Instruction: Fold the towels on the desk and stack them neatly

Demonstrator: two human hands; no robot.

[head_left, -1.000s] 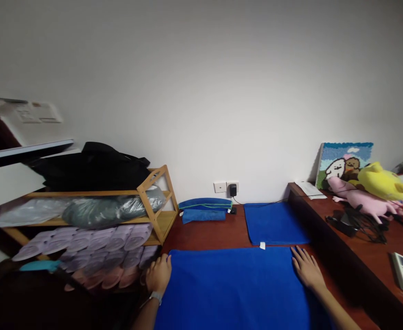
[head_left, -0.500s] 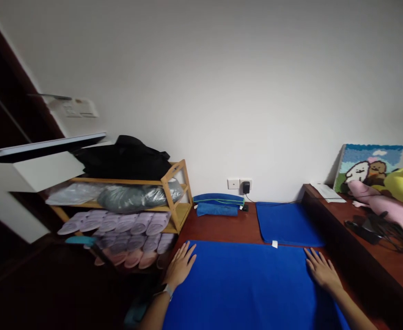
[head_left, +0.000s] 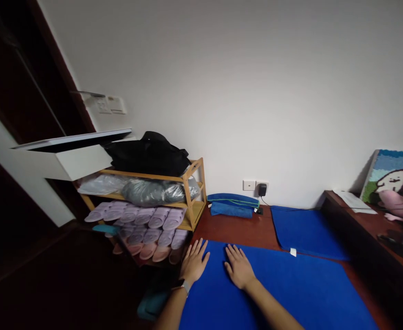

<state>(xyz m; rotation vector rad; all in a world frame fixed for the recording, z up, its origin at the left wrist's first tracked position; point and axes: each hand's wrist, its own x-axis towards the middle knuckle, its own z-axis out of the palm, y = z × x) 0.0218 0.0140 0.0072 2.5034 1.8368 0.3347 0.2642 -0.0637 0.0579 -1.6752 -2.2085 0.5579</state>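
Flat palms (head_left: pixel 194 265) on blue towel (head_left: pixel 290 288)

Reddish wooden surface (head_left: pixel 242 231), bare in patches. Directly on it: large blue cloth (head_left: pixel 290 293) spread flat at near edge; smaller blue cloth (head_left: pixel 306 231) just behind that one; folded blue stack (head_left: pixel 233 205) further back, against wall.

matt blue cloth (head_left: pixel 290 288) on glossy wood floor (head_left: pixel 242 231).

Dim, soft indoor light, wide-angle view.
The white wall (head_left: pixel 256 91) is evenly lit; the left edge falls into dark shadow, edges bend and blur.
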